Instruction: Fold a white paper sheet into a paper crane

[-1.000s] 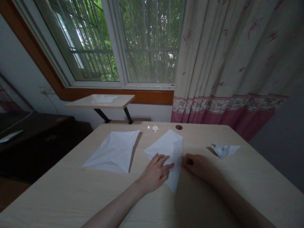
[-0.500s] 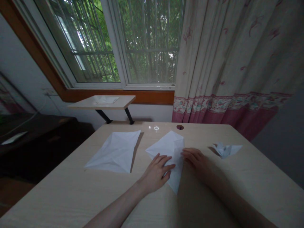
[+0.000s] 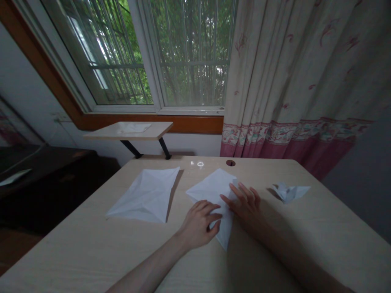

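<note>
A partly folded sheet of white paper [image 3: 210, 185] lies on the desk between my hands, with a folded flap along its right side. My left hand [image 3: 201, 221] rests on its lower left part, fingers apart and slightly bent. On the folded right side lies my right hand [image 3: 246, 203], its fingers spread over the flap and hiding part of the edge. To the left is a creased white paper sheet [image 3: 146, 195], spread out with one edge raised. A small folded paper figure [image 3: 290, 192] with pointed ends stands to the right.
The wooden desk [image 3: 91, 248] has a round cable hole [image 3: 230, 163] near its back edge. A raised shelf [image 3: 159, 129] on black legs stands at the back left, bearing a white paper piece [image 3: 136, 127]. Behind are a barred window and a long curtain [image 3: 275, 81].
My right hand has moved from the paper's right edge onto the folded flap, with its fingers spreading. My left hand stays nearly in place on the paper.
</note>
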Tool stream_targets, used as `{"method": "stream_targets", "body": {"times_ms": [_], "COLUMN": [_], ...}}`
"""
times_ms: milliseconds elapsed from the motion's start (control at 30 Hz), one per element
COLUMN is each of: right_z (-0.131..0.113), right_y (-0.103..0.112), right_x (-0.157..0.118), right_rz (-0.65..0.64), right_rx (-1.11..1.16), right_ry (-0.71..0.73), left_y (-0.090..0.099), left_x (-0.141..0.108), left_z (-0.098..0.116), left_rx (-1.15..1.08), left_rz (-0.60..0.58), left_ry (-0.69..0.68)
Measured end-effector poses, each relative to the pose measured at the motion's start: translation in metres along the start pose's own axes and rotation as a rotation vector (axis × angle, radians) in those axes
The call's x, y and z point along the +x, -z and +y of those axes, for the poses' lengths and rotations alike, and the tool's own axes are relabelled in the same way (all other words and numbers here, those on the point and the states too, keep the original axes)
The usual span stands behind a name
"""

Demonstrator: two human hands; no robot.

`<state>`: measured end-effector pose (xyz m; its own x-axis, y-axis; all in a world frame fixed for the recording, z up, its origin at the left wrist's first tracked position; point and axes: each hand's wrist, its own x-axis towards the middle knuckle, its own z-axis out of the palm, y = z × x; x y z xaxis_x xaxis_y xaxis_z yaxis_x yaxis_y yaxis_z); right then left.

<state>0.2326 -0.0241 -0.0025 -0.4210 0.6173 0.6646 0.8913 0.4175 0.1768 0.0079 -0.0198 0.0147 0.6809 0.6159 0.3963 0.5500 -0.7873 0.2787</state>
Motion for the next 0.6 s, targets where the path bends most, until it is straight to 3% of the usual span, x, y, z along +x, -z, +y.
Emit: {"method": "stream_targets", "body": {"times_ms": [400,600], "right_z": [0.011,0.016], "right_y": [-0.01,-0.009], "right_x": [-0.008,-0.005], "right_rz": [0.105,0.083], "right_rx": [0.223,0.317], "right_ry": [-0.086,-0.182], "left_y": [0.007,0.009], "left_x": [0.002,0.001], "left_z": [0.004,0.002], "left_rx": [-0.164,-0.221], "left_rz": [-0.084,-0.133], "left_ry": [-0.054,-0.125]}}
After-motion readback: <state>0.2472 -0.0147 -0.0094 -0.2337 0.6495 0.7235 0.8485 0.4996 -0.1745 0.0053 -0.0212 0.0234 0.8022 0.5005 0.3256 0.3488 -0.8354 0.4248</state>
